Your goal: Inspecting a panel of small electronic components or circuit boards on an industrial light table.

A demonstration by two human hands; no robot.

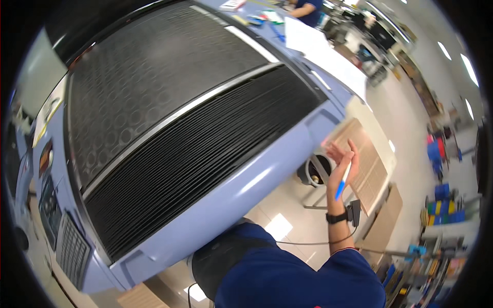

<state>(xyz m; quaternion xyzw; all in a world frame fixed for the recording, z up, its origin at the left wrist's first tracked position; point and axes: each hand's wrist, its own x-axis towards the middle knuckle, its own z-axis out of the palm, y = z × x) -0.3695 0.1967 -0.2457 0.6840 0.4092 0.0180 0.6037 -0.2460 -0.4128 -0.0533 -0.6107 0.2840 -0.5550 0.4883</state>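
Right hand (pixel 343 163) raised beside the corner of a large pale-blue machine (pixel 221 200), palm half open, fingers loosely curled, pinching one white pen with a blue cap (pixel 342 180) that is pointing down toward the wrist. Wearing one black wristband (pixel 336 217) with a small black box and a thin cable trailing off it. Not touching the machine; hovering just beside its rounded edge. Left hand not showing anywhere. Nothing being written or marked as yet, judging by the pen held in the air, so the work looks barely begun. Counting: one machine with two dark ribbed bed panels split by one metal rail, one brown slatted board (pixel 367 164) on the floor beneath.
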